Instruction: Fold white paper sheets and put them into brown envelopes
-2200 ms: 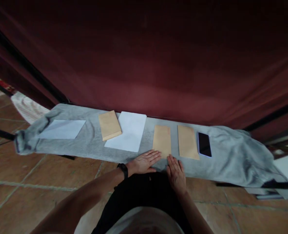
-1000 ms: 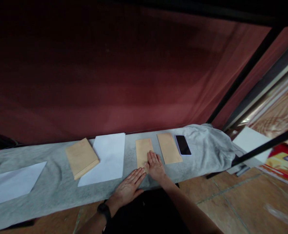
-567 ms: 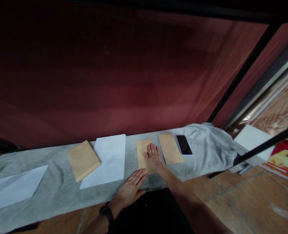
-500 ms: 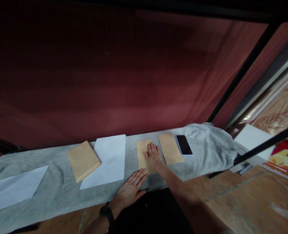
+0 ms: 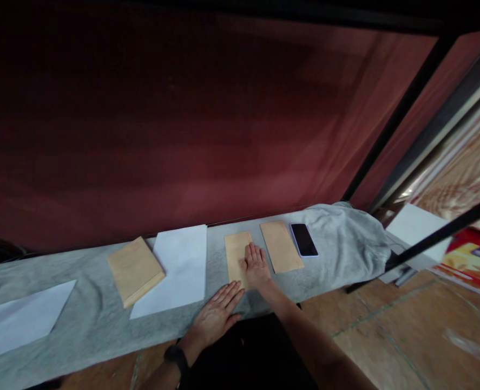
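The brown paper envelope lies flat on the grey cloth right in front of you, its long sides running away from your body. It looks light and thin, so expect it to bend easily, crease under hard pressure and slide a little on the soft nap. Take hold at a long edge or the far corners, pinching gently with thumb and fingertips.

Your right hand rests flat over the envelope's right edge, fingers straight and close together, gripping nothing. Your left hand lies palm down with its fingers extended, pinching nothing; the fingertips reach the near left corner, though from this angle you can't tell whether they press on it.

Just to the right is a 2nd envelope, then a smartphone. On the left, a stack of brown envelopes overlaps white paper; farther left lies another white sheet. Beyond the cloth hangs dark red fabric.
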`<state>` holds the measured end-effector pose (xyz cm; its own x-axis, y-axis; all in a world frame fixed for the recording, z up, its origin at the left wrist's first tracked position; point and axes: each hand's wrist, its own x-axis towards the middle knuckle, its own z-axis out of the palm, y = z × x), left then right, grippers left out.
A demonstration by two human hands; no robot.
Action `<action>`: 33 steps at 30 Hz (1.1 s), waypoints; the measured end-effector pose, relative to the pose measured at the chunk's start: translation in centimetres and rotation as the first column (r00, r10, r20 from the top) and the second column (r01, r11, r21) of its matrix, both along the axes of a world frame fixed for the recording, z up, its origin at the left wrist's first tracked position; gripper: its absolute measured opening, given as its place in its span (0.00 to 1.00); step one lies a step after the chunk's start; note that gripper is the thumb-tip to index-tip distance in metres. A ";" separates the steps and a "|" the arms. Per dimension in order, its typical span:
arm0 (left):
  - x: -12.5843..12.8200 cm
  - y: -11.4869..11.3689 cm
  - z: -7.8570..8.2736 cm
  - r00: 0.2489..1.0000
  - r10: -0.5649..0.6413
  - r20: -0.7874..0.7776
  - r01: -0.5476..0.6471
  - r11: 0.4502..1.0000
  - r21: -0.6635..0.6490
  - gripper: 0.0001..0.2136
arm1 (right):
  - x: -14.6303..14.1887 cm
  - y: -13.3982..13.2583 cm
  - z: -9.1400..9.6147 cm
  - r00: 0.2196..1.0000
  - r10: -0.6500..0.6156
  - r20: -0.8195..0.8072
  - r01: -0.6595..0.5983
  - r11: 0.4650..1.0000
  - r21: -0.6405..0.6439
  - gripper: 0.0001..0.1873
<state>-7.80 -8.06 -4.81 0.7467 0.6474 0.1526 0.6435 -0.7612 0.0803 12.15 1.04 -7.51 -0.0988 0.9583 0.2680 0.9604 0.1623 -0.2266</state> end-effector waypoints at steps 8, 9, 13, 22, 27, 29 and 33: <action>0.0 0.0 -0.5 1.000 -0.007 0.009 0.007 1.000 0.017 0.30 | 0.7 -4.7 -0.3 1.000 0.019 0.011 -0.020 0.996 0.091 0.30; 0.0 0.0 -0.5 1.000 -0.005 0.000 0.005 1.000 0.018 0.30 | 0.9 -5.2 -0.3 0.999 0.031 0.017 -0.032 0.995 0.094 0.30; 0.2 -0.2 -0.5 1.000 -0.001 -0.023 0.002 1.000 0.026 0.30 | 1.7 -7.1 -0.2 0.995 0.090 0.044 -0.094 0.991 0.100 0.29; 0.3 -0.3 -0.2 0.999 -0.004 -0.043 0.006 0.999 0.044 0.30 | 4.0 -11.3 0.9 0.951 0.301 0.076 -0.308 0.947 0.093 0.26; 1.0 -0.7 -0.1 0.999 0.036 -0.011 -0.035 0.998 0.045 0.26 | 4.7 -12.5 1.1 0.954 0.286 0.087 -0.294 0.950 0.103 0.27; 1.8 -1.0 -0.1 0.997 0.082 -0.001 -0.081 0.996 0.045 0.26 | 4.7 -12.6 1.0 0.958 0.273 0.090 -0.281 0.954 0.102 0.27; 3.6 -1.5 -0.4 0.981 0.179 0.077 -0.183 0.982 0.044 0.26 | 4.6 -12.6 0.9 0.959 0.266 0.100 -0.275 0.956 0.097 0.26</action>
<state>-4.16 -9.61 -5.17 0.6037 0.7607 0.2384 0.7649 -0.6370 0.0958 16.78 -11.58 -6.62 -0.3774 0.8579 0.3485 0.8919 0.4380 -0.1124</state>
